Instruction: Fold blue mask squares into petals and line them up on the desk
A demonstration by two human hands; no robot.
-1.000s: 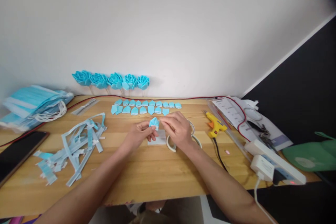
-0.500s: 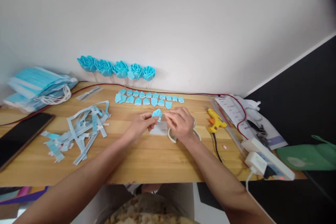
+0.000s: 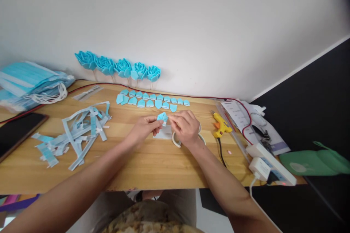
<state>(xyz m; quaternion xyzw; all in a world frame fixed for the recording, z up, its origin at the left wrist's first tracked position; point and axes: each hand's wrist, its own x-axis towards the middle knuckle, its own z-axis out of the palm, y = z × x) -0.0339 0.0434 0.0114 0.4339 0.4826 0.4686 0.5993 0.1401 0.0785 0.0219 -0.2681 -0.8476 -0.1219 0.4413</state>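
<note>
My left hand (image 3: 146, 127) pinches a small folded blue petal (image 3: 162, 117) of mask-like fabric between thumb and fingers, holding it above the table. Beside it, my right hand (image 3: 186, 125) is closed, its fingertips right at the petal's right edge. Whatever thin thing the right fingers grip is too small to make out. Beneath the hands lie a white sheet (image 3: 164, 133) and a roll of white tape (image 3: 176, 139), partly hidden by my right hand. Further back, two rows of similar folded blue petals (image 3: 150, 103) are laid out on the wooden table (image 3: 153, 164).
Several blue fabric flowers (image 3: 123, 67) on thin stems lean against the wall. Blue masks (image 3: 30, 80), fabric scraps (image 3: 79, 131) and a phone (image 3: 19, 131) are at left. Rightward lie a yellow glue gun (image 3: 222, 125), papers (image 3: 236, 111), a power strip (image 3: 273, 165) and a green pouch (image 3: 311, 163).
The view has shifted slightly, so most things sit a little further left. Both hands stay together at the petal, with the grip little changed.
</note>
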